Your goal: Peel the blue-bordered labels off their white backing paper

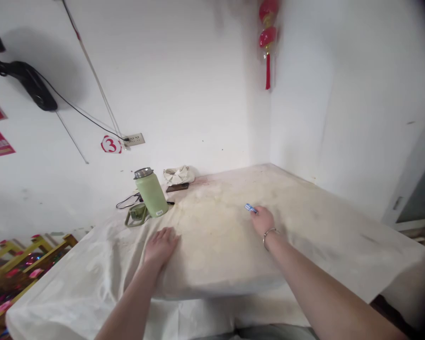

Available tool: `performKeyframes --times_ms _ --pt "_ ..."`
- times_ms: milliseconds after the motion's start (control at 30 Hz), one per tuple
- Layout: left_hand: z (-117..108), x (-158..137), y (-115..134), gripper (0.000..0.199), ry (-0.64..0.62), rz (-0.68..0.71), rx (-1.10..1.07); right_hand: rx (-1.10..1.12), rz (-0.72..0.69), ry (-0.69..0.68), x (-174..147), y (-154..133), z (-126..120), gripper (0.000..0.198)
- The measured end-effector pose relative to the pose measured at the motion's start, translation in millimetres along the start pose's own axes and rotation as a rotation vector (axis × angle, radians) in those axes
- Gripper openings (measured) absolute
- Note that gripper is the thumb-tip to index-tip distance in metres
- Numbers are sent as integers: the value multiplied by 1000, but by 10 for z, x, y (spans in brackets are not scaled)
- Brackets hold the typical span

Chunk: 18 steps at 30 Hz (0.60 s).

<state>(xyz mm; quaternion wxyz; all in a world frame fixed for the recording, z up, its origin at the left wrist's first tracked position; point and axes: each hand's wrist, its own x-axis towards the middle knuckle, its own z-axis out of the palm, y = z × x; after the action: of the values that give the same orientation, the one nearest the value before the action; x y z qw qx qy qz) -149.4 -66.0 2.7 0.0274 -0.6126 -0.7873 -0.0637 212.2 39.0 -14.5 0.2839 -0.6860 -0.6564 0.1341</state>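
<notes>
My left hand [162, 245] lies palm down on the cream tablecloth [212, 241], its fingers stretched out and nothing in it. Just beyond it stands a light green bottle [151, 194] without its lid, the steel mouth showing. Beside the bottle's base is a green lid with a loop handle [138, 213]. My right hand [262, 221], with a bracelet at the wrist, is closed on a small blue-and-white object [250, 208]. One end sticks out past the fingertips; its exact kind is too small to make out.
Behind the bottle lie a dark phone [177, 187], a white pouch [179, 175] and a black cable [127, 202]. The table meets walls at the back and right. A power outlet [134, 139] is on the wall. Yellow wooden frames [31, 255] stand at the lower left.
</notes>
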Motion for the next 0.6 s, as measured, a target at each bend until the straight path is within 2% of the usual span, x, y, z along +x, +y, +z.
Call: performKeyframes --times_ms 167,300,433,600 --pt "-139 -282 -830 66 -16 -186 53 -10 192 77 112 489 -320 28" --pt "-180 -468 -1293 66 1 -309 82 -12 300 113 137 863 -568 28" --pt "-160 -561 -1494 57 51 -378 100 7 316 149 104 1062 -689 25" --pt "-151 -589 -1510 53 121 -385 104 46 238 165 59 1078 -692 28"
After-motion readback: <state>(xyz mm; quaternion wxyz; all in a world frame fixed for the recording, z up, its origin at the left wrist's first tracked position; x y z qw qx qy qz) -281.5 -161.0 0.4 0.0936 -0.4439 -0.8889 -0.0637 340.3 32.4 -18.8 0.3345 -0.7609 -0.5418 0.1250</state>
